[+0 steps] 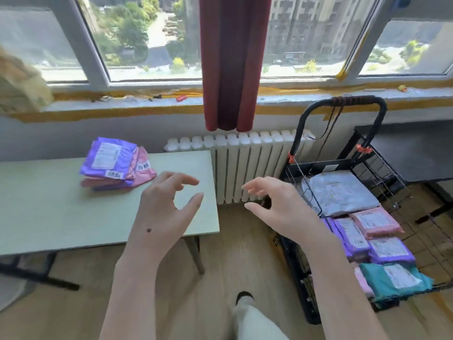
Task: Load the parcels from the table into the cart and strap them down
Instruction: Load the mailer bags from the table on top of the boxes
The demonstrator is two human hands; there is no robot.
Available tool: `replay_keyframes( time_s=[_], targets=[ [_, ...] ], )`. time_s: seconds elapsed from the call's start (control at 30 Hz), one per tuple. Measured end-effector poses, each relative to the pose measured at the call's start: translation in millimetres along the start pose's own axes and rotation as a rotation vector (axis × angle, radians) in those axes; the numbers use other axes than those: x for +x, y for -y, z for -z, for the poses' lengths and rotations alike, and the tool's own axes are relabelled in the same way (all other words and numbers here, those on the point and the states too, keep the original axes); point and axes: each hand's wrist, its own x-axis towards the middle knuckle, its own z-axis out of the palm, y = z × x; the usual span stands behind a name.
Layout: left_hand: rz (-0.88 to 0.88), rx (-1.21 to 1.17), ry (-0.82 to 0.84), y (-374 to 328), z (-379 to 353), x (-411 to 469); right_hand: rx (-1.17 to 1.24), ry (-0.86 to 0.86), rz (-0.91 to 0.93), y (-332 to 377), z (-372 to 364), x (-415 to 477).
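Mid-loading, hands between parcels.
Your left grip (169,204) and right grip (277,207) hang open and empty. Next, likely reach far left for the parcel stack (115,165) on the worktop (49,212), then the cart (315,166).

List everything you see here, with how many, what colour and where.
Table: one, pale green, left.
Table parcels: small stack, purple and pink, table's far side.
Cart: one, black, right of the radiator.
Cart parcels: several, grey, pink, purple, teal, in the cart.
Radiator: one, white, under the window.
Curtain: one, dark red, mid window.
Dark table: one, black, far right.
Left hand: one, open, empty, over the table's edge.
Right hand: one, open, empty, beside the cart.
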Motion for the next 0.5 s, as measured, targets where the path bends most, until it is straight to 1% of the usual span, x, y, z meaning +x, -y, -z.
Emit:
replay_keyframes(
  time_s=[0.27, 0.5],
  targets=[
    [0.162, 0.027, -0.185, 47, 60, -23, -0.018, 0.177, 0.169, 54, -52, 45],
    [0.289, 0.080, -0.305, 84, 94, -2, 0.043, 0.259, 0.295, 89, -89, 115]
  ],
)
